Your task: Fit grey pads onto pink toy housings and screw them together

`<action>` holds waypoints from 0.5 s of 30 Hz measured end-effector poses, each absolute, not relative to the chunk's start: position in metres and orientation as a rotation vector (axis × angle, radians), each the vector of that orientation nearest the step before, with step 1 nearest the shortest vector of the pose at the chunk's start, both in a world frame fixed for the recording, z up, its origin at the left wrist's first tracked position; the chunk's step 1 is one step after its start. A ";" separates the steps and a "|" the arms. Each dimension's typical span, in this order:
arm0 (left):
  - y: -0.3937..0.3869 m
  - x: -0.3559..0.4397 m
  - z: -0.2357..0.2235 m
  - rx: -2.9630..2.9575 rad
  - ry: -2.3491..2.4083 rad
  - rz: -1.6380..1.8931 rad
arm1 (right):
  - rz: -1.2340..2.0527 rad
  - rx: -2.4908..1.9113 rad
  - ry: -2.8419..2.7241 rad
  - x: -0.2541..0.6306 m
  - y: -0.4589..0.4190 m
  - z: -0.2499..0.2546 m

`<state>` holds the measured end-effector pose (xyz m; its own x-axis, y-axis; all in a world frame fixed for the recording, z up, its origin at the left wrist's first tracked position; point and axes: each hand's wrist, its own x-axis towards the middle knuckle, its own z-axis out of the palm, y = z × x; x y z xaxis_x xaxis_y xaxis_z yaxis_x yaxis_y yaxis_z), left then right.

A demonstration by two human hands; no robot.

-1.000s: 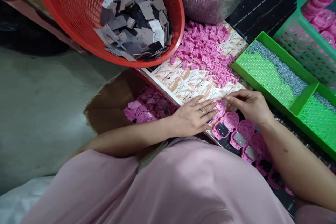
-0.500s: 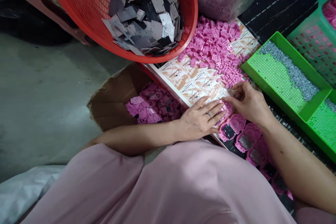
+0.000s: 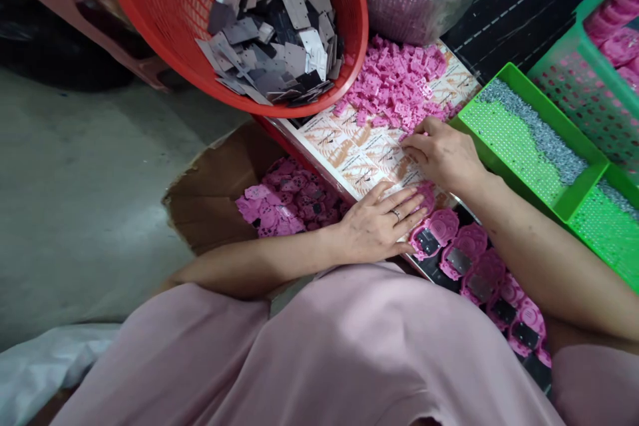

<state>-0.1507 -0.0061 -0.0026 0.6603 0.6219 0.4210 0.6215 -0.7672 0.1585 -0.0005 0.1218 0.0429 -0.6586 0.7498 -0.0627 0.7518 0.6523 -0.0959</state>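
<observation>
My left hand (image 3: pixel 382 223), a ring on one finger, lies flat with its fingers stretched over a pink plastic casing (image 3: pixel 426 198), which it partly covers. My right hand (image 3: pixel 442 150) is curled at the near edge of a heap of small pink plastic parts (image 3: pixel 394 83). Its fingertips are bent together and largely hidden, so what they pinch cannot be made out. From beside my left hand, a row of pink casings runs down to the right. A casing in that row (image 3: pixel 434 234) holds a dark plate, and others hold grey or dark plates.
A red basket (image 3: pixel 357 73) of grey and black plates stands at the back left. Behind the heap is a pale basket (image 3: pixel 414 13) of pink parts. Green trays (image 3: pixel 564 210) with small metal pieces lie right. A cardboard box (image 3: pixel 210 180) of pink pieces sits below the table edge.
My right hand has moved away from the casing, up and left to the heap of small pink parts. My left hand stays flat in place. The view has shifted slightly.
</observation>
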 end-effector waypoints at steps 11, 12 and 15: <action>0.000 -0.133 -0.004 2.903 0.675 0.666 | -1.413 2.041 2.412 0.098 0.060 0.064; 0.001 -0.134 -0.004 2.905 0.678 0.665 | -1.470 2.104 2.304 0.102 0.056 0.060; 0.002 -0.134 -0.004 2.925 0.675 0.660 | -1.469 2.146 2.313 0.103 0.052 0.048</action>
